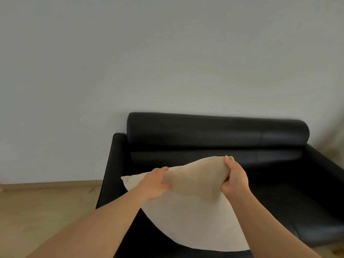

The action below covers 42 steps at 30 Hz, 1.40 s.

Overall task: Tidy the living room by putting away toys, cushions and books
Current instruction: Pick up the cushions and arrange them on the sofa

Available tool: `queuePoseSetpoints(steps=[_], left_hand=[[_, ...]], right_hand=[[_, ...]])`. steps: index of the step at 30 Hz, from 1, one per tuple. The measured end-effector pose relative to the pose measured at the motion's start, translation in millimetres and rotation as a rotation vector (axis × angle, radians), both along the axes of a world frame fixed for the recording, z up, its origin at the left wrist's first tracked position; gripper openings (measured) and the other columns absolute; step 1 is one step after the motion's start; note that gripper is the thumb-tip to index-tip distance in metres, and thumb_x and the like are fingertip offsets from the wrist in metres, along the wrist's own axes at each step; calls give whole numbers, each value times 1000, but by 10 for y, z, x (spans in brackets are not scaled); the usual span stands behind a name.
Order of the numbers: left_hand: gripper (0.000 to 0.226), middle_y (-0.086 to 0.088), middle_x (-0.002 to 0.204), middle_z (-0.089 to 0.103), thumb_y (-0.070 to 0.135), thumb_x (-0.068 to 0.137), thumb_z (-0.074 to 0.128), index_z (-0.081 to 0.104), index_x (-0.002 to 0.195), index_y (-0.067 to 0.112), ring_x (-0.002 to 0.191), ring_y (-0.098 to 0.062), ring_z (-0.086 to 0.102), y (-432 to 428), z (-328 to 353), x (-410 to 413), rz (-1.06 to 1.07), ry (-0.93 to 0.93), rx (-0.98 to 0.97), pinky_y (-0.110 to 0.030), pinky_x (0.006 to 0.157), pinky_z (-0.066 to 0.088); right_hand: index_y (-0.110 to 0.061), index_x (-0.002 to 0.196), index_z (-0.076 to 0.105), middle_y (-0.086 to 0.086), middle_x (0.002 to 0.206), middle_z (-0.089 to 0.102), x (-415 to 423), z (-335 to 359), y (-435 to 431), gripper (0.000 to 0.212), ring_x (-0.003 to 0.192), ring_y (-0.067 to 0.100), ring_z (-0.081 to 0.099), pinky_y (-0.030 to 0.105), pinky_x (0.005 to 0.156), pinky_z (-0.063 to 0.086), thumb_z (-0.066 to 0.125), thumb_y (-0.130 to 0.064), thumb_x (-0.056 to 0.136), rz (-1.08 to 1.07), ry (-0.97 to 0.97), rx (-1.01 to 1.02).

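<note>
Holds beige cushion [193, 211] upright with both hands over black sofa [279, 202] seat, toward its left armrest; cannot tell if touching seat. Grips upper edge with left hand [155, 185], fingers curled over fabric. Clutches bunched top corner with right hand [235, 177], fingers closed tight. Faces pale wall [167, 53]; wooden floor [46, 202] at left.

A black sofa [219, 135] (leather-like, with a rounded roll backrest) stands against a plain pale wall [149, 53]. Light wooden floor [46, 205] runs left of its armrest [115, 155]. Something pale at the right edge is too blurred to tell.
</note>
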<state>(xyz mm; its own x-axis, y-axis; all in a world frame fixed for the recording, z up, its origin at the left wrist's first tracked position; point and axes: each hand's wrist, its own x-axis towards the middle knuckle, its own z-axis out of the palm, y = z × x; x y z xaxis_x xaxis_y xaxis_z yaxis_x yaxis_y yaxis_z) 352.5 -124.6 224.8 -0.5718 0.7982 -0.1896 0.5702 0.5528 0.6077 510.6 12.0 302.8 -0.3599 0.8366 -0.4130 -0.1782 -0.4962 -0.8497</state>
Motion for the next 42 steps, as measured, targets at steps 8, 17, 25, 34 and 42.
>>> queuePoseSetpoints(steps=[8,17,25,34,42], left_hand=[[81,6,153,20,46,81,63,19,146,30,140,-20,23,567,-199,-958,-67,59,-192,-45,111,28],[16,9,106,55,32,85,63,48,80,35,103,-15,54,868,-244,-1712,-15,59,-138,-35,96,41],[30,13,78,57,22,82,68,46,67,34,78,-8,56,1486,-63,-2180,179,49,52,-25,78,46],[39,8,135,45,28,86,60,51,125,31,134,-19,32,1619,-671,-2430,32,99,-415,-37,111,26],[119,-3,155,-18,75,54,67,1,146,38,142,-36,-14,1419,-978,-2555,670,96,-516,-64,110,9]], right_hand=[[-13,84,61,3,85,61,-875,-129,604,5,77,18,58,36,73,47,63,-16,87,-73,27,-159],[-10,94,61,6,86,62,-1874,-401,1180,8,75,22,59,35,59,46,60,-15,89,91,103,-338],[-15,120,58,2,122,60,-2450,-630,2125,30,87,18,60,37,83,48,59,-15,89,107,100,-359],[-8,124,50,11,109,51,-2771,-1380,2437,29,100,28,46,44,97,39,40,-20,99,433,-625,15],[-26,141,27,2,126,44,-2755,-1653,2401,61,113,23,44,42,98,36,58,-38,89,329,-470,90]])
